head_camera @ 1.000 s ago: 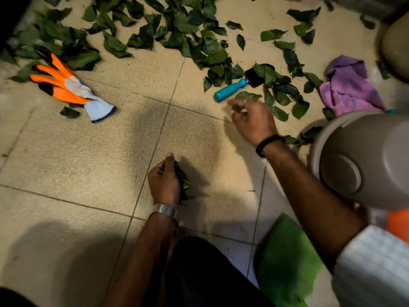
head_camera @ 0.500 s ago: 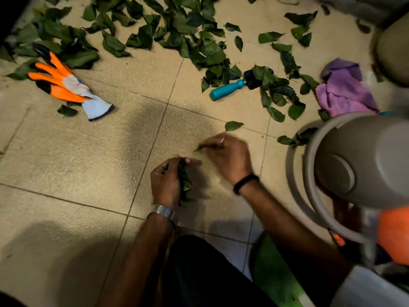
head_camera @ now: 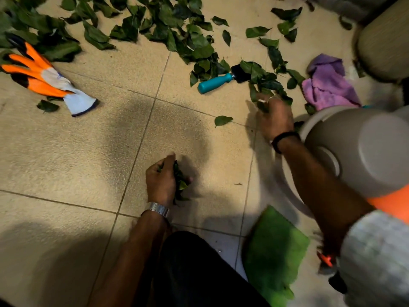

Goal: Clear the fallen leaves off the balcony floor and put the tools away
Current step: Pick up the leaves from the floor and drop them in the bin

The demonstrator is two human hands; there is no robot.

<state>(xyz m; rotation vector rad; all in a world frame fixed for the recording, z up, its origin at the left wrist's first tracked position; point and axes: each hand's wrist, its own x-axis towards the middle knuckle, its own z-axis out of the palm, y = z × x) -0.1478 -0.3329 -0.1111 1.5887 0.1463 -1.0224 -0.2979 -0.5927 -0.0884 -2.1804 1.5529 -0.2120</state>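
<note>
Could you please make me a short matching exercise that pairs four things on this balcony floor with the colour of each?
Things:
1. work glove
2. handle of the small tool
3. crumpled cloth
4. flat mat

Colours:
A. teal
B. bright green
C. orange and pale grey
D. purple

Pairs: 1-C, 2-A, 3-D, 4-B
</note>
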